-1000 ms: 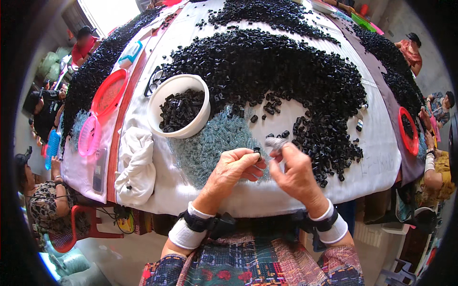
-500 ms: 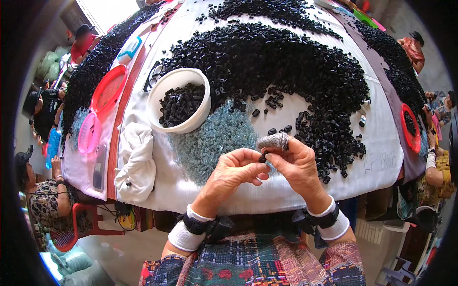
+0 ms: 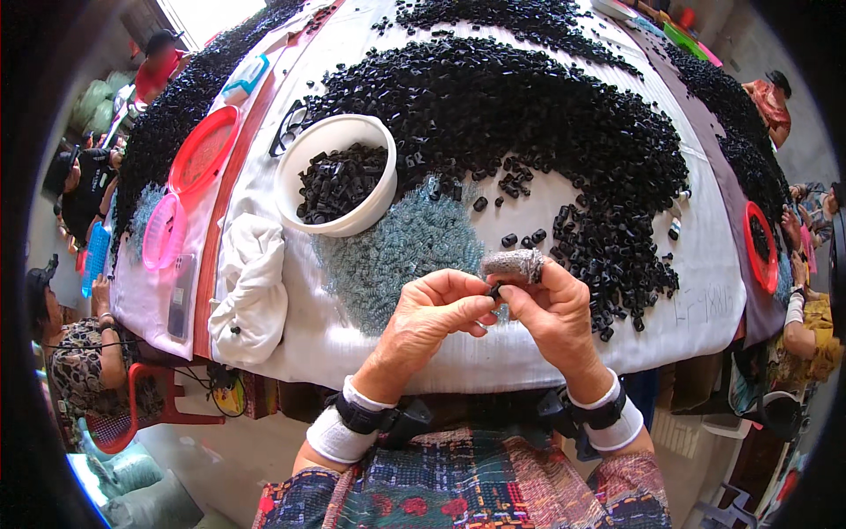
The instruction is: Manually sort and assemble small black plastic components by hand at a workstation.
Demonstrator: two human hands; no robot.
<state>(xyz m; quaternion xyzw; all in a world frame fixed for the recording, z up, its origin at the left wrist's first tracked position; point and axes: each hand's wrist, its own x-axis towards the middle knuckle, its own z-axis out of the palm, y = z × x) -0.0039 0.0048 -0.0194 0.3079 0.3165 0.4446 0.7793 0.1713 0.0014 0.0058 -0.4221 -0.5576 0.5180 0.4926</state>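
Observation:
Over the near part of the table, my left hand (image 3: 432,319) and my right hand (image 3: 553,313) meet at the fingertips. Between them they pinch a small black plastic piece (image 3: 494,289), mostly covered by the fingers. A grey cloth finger cover (image 3: 513,264) wraps one finger of my right hand. Just beyond my hands lies a heap of small clear bluish springs (image 3: 397,264). A white bowl (image 3: 381,189) holding black pieces stands at the heap's far left edge. Several loose black pieces (image 3: 525,239) rest beyond my right hand.
A big pile of black pieces (image 3: 529,115) covers the far and right table. At left lie a crumpled white cloth (image 3: 251,291), a phone (image 3: 181,295), a pink basket (image 3: 164,232) and a red tray (image 3: 204,150). Other people sit along both sides; a red chair (image 3: 132,406) is at lower left.
The view has shifted slightly. Both hands stay together at the black piece, with the fingers only a little rearranged around it.

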